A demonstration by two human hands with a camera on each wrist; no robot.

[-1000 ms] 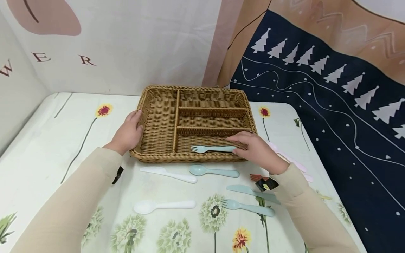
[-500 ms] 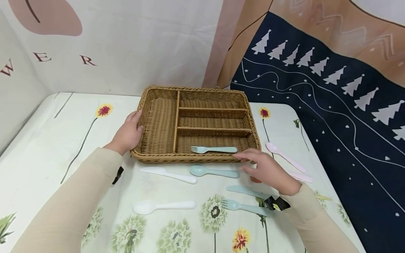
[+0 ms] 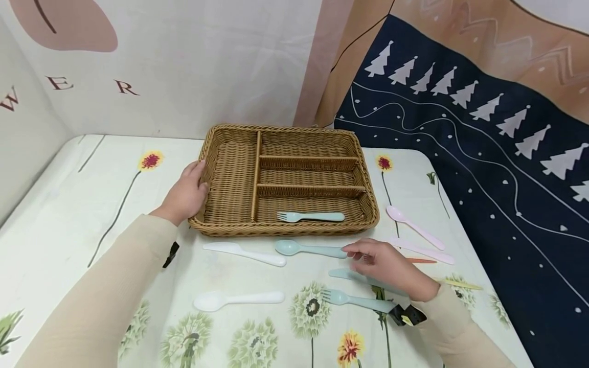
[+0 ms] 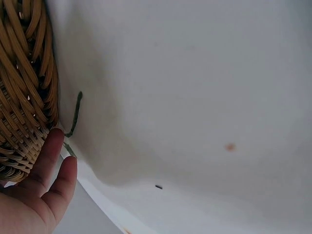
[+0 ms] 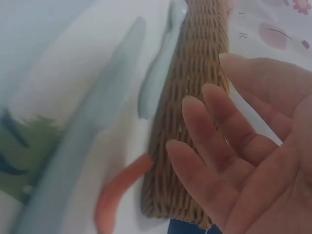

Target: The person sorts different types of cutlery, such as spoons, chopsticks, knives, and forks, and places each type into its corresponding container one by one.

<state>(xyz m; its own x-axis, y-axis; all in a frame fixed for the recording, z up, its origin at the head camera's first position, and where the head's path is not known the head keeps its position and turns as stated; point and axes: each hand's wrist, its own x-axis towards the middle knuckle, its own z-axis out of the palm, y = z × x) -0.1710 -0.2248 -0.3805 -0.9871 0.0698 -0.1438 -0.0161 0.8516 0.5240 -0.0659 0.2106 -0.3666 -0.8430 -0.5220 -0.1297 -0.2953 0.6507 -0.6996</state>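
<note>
My left hand (image 3: 181,194) grips the left side of a brown wicker cutlery basket (image 3: 290,230), its fingers against the outer wall in the left wrist view. A light blue fork (image 3: 310,217) lies in the basket's front right compartment. My right hand (image 3: 384,266) hovers by the handle end of a light blue spoon (image 3: 308,249) in front of the basket; its fingers are loosely bent and hold nothing in the right wrist view. Below that hand lie a light blue knife (image 5: 92,117), partly hidden, and an orange utensil (image 5: 122,190).
A white knife (image 3: 246,254), a white spoon (image 3: 239,300) and a second light blue fork (image 3: 354,300) lie in front. On the right are a pink spoon (image 3: 416,228), a pink knife-like utensil (image 3: 428,250) and a yellow utensil (image 3: 460,283). A wall stands behind the basket.
My right hand has let go of the light blue fork in the basket and moved out over the rim, toward me, to the light blue spoon's handle. The left hand stays put.
</note>
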